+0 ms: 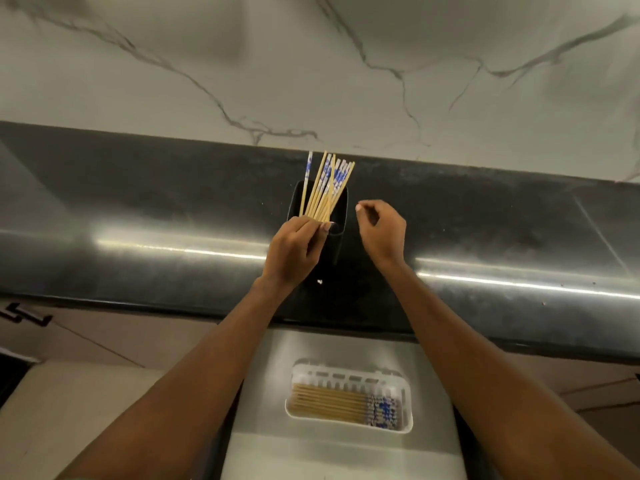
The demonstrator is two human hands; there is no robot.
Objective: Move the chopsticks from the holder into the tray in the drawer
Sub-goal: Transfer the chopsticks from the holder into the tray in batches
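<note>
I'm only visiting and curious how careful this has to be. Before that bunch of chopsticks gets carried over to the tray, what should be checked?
1. Grip on the bundle: ok. The left hand holds the chopsticks low down.
2. Bundle clear of the holder: cannot tell. The hand hides the lower ends.
3. Right hand free: ok. It holds nothing and is beside the holder.
4. Drawer open: ok. The tray shows below the counter edge.
5. Room in the tray: ok. The tray chopsticks leave bare space on the far side.
</note>
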